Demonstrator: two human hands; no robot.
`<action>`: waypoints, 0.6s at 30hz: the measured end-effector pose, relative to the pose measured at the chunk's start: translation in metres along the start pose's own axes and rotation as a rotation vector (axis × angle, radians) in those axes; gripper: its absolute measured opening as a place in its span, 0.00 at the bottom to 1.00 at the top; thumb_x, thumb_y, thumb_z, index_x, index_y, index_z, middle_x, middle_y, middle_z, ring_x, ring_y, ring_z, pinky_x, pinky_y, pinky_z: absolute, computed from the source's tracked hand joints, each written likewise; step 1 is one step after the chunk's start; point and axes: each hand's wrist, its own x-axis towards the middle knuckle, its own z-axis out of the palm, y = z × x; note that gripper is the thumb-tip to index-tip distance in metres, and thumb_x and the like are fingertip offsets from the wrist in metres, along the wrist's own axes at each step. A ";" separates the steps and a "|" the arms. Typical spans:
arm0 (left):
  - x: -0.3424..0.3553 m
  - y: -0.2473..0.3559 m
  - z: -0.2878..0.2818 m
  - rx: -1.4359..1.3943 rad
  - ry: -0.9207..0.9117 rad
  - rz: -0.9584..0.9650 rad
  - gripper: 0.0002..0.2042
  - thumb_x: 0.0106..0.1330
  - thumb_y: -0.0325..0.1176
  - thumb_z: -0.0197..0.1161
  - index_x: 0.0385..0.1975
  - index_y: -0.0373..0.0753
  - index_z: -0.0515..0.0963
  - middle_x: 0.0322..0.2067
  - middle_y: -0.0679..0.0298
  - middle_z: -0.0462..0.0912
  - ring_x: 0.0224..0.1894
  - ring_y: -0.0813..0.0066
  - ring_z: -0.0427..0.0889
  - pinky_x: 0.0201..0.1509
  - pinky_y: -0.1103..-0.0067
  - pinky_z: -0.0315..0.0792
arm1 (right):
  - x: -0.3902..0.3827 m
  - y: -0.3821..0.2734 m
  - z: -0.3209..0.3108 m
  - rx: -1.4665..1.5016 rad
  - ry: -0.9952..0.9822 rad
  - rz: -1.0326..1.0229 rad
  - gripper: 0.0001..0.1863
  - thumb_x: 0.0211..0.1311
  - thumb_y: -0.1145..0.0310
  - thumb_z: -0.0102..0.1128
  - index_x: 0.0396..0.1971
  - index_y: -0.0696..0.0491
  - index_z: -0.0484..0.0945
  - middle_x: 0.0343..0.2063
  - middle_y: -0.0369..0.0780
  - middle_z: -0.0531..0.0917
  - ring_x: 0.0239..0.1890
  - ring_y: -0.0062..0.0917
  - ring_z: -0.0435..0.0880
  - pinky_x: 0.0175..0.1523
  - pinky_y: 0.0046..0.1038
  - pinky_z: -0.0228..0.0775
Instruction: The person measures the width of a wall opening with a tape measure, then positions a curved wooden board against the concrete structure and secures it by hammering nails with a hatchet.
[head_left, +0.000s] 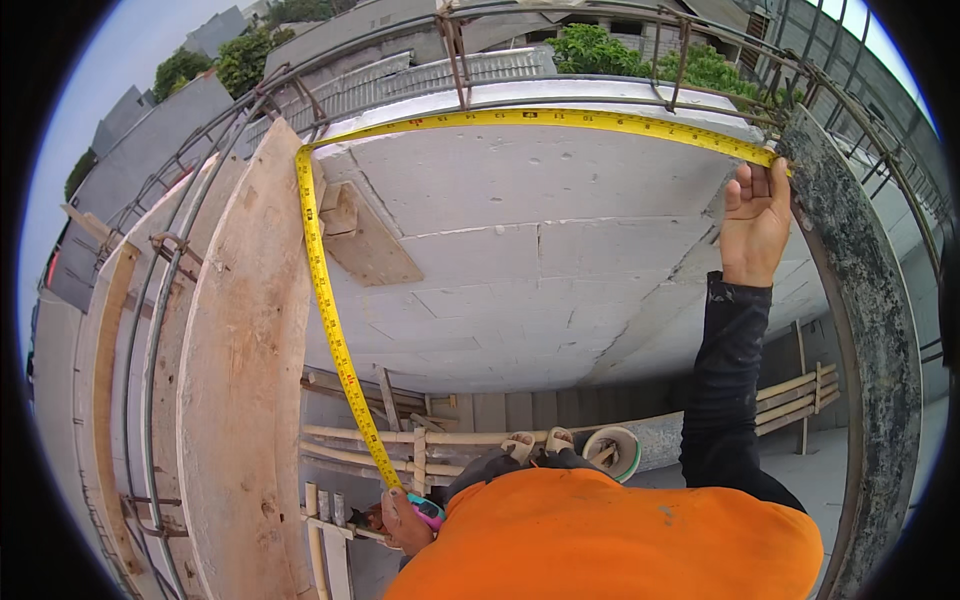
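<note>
At the top of the white block wall (520, 250), in the head view, your right hand (755, 220) is raised on a black sleeve (725, 400). Its fingers (768, 180) are pressed together against the end of the yellow measuring tape (520, 120), pinning it at the wall's upper right corner beside the dark formwork board (860, 330). The tape runs leftward along the wall's top edge, bends at the upper left corner next to the wooden plank (245, 380), then descends diagonally to your left hand (405, 520). That hand is low, near your orange shirt (610, 540), with its fingers closed around the tape case (428, 510). Steel rebar (455, 50) rises behind the wall. Bamboo poles (440, 438) lie below.
</note>
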 end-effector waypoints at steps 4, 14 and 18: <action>0.009 -0.023 0.001 -0.051 0.056 -0.079 0.19 0.78 0.46 0.54 0.33 0.35 0.74 0.24 0.68 0.72 0.25 0.82 0.71 0.30 0.81 0.66 | 0.014 0.013 0.009 -0.062 0.093 0.004 0.18 0.74 0.56 0.61 0.51 0.55 0.77 0.38 0.40 0.85 0.35 0.22 0.85 0.32 0.25 0.81; -0.007 0.023 0.006 -0.019 0.067 -0.011 0.22 0.79 0.50 0.51 0.34 0.34 0.75 0.25 0.66 0.73 0.24 0.82 0.69 0.27 0.81 0.66 | 0.052 0.012 -0.009 -0.205 0.188 -0.099 0.16 0.70 0.60 0.62 0.46 0.58 0.78 0.29 0.41 0.85 0.26 0.22 0.84 0.29 0.25 0.81; -0.007 0.002 -0.016 0.007 0.009 0.005 0.20 0.80 0.46 0.50 0.33 0.34 0.75 0.24 0.68 0.72 0.25 0.83 0.68 0.30 0.82 0.64 | 0.063 0.008 -0.023 -0.204 0.171 -0.088 0.15 0.69 0.59 0.64 0.42 0.57 0.79 0.29 0.40 0.86 0.28 0.23 0.84 0.33 0.25 0.80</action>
